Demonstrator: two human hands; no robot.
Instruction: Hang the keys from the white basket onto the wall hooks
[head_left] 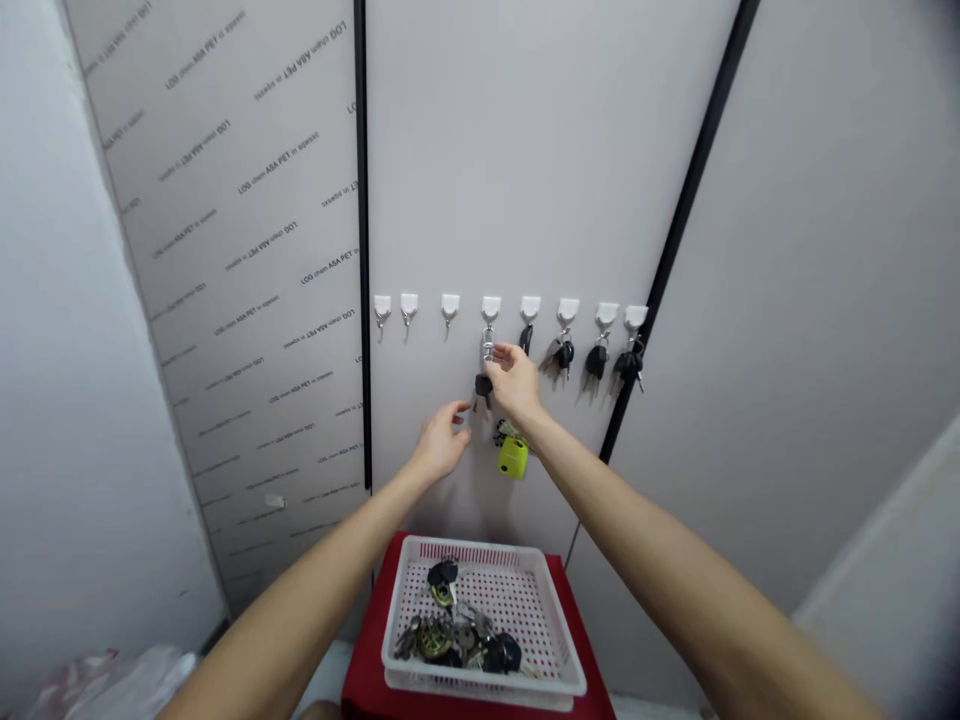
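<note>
My right hand is closed in a pinch on the metal clip of a key bunch, which is at a white hook on the panel. A black-headed key dangles below those fingers. To its lower left is my left hand, fingers apart and nothing visible in them, its fingertips close to the hanging keys. A bright yellow-green key fob hangs under my right wrist; the wrist hides part of what it hangs from.
More hooks to the right carry key bunches; three bare hooks are on the left. Below, a white perforated basket with several keys stands on a red surface. Plastic bags lie at lower left.
</note>
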